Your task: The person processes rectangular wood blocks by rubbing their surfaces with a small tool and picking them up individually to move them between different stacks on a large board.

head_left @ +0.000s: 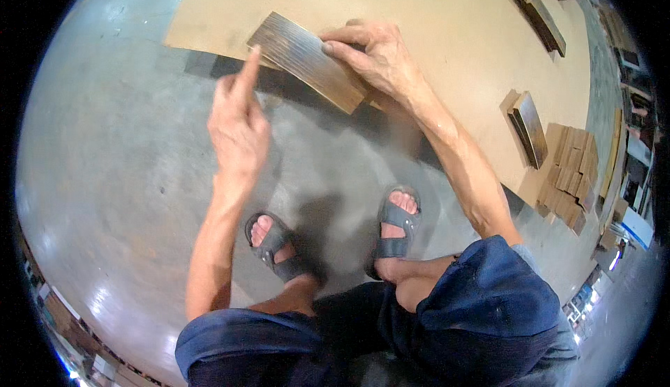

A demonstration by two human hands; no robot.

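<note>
Two bare hands at work here — the left arm rises almost straight from the lower left, the right arm slants in from the lower right, elbow out wide, wrist bent so that the fingers point left. The right hand (377,52) has the grip: thumb and fingers pinch one wooden plank (303,59) by its far long edge, thumb on the upper face. And the left hand (239,129)? Back of the hand up, index finger stretched forward, its tip right at the plank's left corner — touching or just beside, I can't tell. The other fingers curl under, and whether they close on anything is hidden.

The plank itself, one of them in hand, lies slantwise over the near edge of the desk (453,10), its grained face up. Now the count across that tan top: one bundle of dark-faced strips (537,17) up at the far right, one short stack of planks (528,129) lower down, one pile of brown pieces (569,167) by the right corner, its pieces too small to number. Below, two dark sandals (274,246) on two feet, planted apart on the grey floor (139,177).
</note>
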